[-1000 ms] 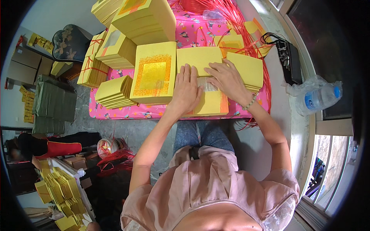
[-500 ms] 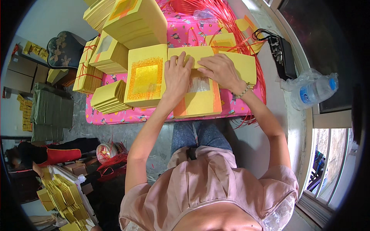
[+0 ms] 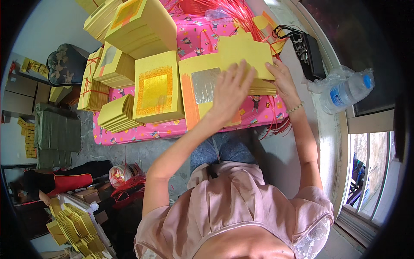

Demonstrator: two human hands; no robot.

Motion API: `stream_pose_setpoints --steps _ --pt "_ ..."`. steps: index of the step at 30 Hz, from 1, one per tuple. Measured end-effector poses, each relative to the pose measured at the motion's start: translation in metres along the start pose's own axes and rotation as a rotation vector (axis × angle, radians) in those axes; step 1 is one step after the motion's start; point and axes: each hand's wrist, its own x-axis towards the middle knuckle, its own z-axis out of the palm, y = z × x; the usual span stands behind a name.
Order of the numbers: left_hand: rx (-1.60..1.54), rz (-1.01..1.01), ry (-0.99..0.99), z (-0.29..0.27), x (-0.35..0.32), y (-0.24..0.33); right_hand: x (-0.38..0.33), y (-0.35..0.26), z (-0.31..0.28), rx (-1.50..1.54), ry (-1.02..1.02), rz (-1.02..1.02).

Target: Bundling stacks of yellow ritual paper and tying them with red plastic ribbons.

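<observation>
On the pink patterned table, a sheet of yellow paper (image 3: 250,52) lies folded at the right side of the work area. My right hand (image 3: 285,82) grips its right edge between thumb and fingers. Across its left part rests my left hand (image 3: 230,88), fingers stretched out and slightly smeared by motion. Under that hand is a yellow sheet with a silver foil square (image 3: 205,85) and an orange band. Beneath my right hand, the edges of several layered sheets (image 3: 262,87) show. Just left stands a yellow paper stack with a gold square (image 3: 155,88).
Taller yellow stacks (image 3: 148,32) and red-tied bundles (image 3: 92,93) stand at the left. Red plastic strands (image 3: 243,13) lie at the back. A plastic bottle (image 3: 345,97) and a black case (image 3: 308,54) sit on the right ledge. Another person (image 3: 64,177) works at the lower left.
My right hand has moved right onto the paper's edge. My left hand has slid right and down, uncovering the silver square. The folded sheet's top now sits higher, and the view has shifted slightly.
</observation>
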Motion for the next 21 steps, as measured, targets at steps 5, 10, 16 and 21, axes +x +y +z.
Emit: stream_pose_setpoints --steps 5,10,16,21 --pt "-0.203 0.074 -0.200 0.006 -0.025 0.048 0.008 0.047 -0.056 -0.095 0.100 -0.011" --pt "-0.063 0.051 -0.377 0.023 -0.038 0.067 0.009 0.071 -0.058 -0.254 0.152 0.090" --pt "0.079 0.061 -0.415 0.041 -0.033 0.073 0.009 0.077 -0.063 -0.264 0.197 0.141" --pt "0.180 0.007 -0.494 0.052 -0.020 0.070 0.011 0.083 -0.061 -0.413 0.208 0.062"
